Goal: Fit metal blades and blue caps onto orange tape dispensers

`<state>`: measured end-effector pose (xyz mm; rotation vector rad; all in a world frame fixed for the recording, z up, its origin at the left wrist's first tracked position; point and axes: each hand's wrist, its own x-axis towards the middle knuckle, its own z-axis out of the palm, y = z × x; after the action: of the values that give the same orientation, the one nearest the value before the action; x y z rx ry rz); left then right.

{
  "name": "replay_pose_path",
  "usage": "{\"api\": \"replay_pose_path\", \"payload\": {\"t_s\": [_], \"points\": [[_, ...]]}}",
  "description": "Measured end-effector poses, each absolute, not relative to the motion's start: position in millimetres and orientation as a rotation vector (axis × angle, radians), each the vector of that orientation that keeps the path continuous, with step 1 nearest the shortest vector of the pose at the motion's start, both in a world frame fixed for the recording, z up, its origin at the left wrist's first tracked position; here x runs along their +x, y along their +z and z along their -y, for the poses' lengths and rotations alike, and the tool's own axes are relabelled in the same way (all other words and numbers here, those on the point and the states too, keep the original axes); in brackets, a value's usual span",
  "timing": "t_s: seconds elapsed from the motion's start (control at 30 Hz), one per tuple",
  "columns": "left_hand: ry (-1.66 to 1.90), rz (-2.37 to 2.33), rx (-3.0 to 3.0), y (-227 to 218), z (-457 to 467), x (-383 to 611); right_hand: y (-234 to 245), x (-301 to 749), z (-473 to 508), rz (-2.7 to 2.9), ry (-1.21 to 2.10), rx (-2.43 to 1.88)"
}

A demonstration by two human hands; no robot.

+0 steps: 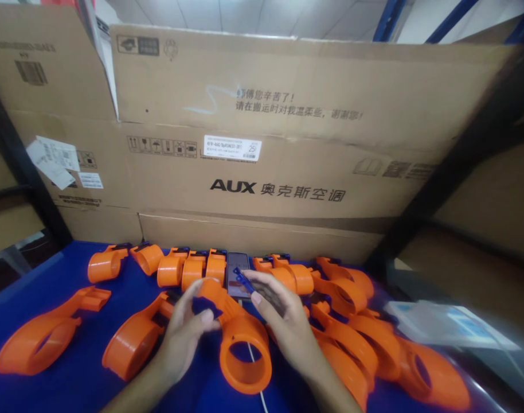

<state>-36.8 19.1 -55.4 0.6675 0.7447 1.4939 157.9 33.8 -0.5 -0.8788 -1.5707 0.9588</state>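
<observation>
My left hand point(188, 327) is closed round the handle of an orange plastic part with a ring-shaped end point(240, 344), held above the blue table point(64, 281). My right hand point(279, 315) pinches a small blue piece point(243, 279) at the top of that same orange part. A phone point(237, 274) lies flat just behind my hands, partly hidden by them. What sits under my left fingers is dark blue and unclear.
Several more orange ring-handled parts lie around: a row point(180, 267) at the back, two point(42, 335) at left, a pile point(365, 338) at right. Large cardboard boxes point(262, 143) wall off the back. A clear plastic bag point(446, 324) lies at right. A white cable point(255, 367) crosses the table.
</observation>
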Motion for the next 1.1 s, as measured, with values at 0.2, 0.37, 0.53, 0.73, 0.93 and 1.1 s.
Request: {"api": "replay_pose_path", "payload": {"t_s": [0.2,0.37,0.53,0.73,0.93,1.1], "points": [[1.466,-0.824,0.824,-45.0,-23.1,-32.8,10.4,169.0,-27.7,1.738,0.849,-0.857],[1.463,-0.857,0.833,-47.8,-26.3,-33.2,10.1,165.9,-28.7,1.814,0.775,-0.830],[1.453,-0.832,0.851,-45.2,-26.3,-32.9,11.0,163.0,-28.9,1.831,0.775,-0.826],[1.512,-0.819,0.810,-52.8,-24.6,-37.3,8.1,168.1,-24.6,1.897,0.734,-0.914],[1.494,-0.646,0.875,-48.0,-24.1,-40.0,8.8,165.3,-19.6,2.097,0.405,-0.941],[1.502,-0.835,1.003,-39.3,-30.0,-37.1,6.6,158.0,-20.2,2.214,0.134,-0.897]]}}
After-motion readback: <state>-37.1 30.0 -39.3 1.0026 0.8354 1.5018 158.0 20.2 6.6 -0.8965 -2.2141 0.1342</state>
